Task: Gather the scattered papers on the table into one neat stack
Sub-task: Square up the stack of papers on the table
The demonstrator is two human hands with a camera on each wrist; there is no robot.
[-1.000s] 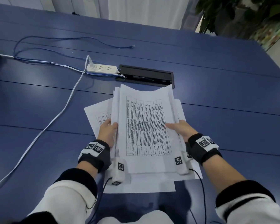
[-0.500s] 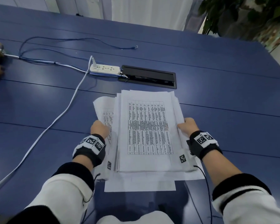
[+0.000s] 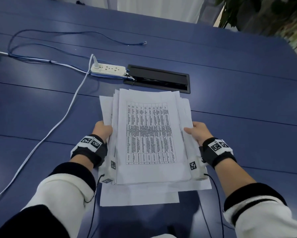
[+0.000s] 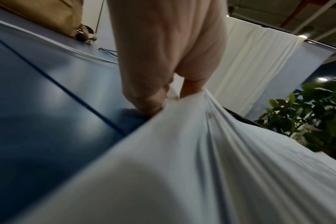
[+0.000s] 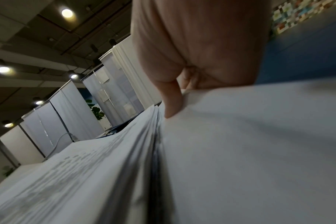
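Note:
A thick pile of white printed papers (image 3: 151, 134) lies in the middle of the blue table (image 3: 238, 93), its top sheet showing a black table of text. The sheets are unevenly aligned, with edges fanning out at the left, right and near side. My left hand (image 3: 103, 130) grips the pile's left edge (image 4: 192, 121), fingers curled under and thumb on the sheets. My right hand (image 3: 198, 131) grips the right edge, its thumb (image 5: 173, 104) lying on top of the sheets (image 5: 125, 151). A lower sheet (image 3: 139, 194) sticks out towards me.
A white power strip (image 3: 108, 69) with a plugged white cable (image 3: 58, 122) lies beyond the papers. A black cable box (image 3: 158, 79) is set into the table right behind the pile. Blue cables (image 3: 58, 34) loop at the far left. A plant (image 3: 264, 12) stands at the far right.
Both hands moved from lying on top of the sheets out to the pile's side edges and took hold. The sheet sticking out at the left has been drawn in closer.

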